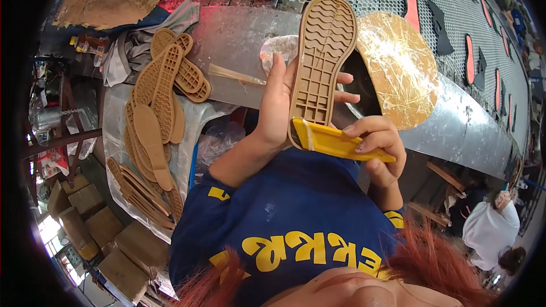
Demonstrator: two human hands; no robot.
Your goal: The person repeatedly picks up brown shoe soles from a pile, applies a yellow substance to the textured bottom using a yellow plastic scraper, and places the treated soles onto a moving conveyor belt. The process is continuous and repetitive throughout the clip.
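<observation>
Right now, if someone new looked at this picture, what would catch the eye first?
First the tan rubber shoe sole at the centre, tread facing the camera, held up by the left hand. Just below it, the right hand presses a yellow brush handle against the sole's heel end. To the left, a heap of matching soles lies on plastic sheeting, and a round golden tub sits at the right.

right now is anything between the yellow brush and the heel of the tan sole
Nothing visible. The right hand holds the yellow brush with its tip against the heel end of the tan sole, which the left hand holds up.
</observation>
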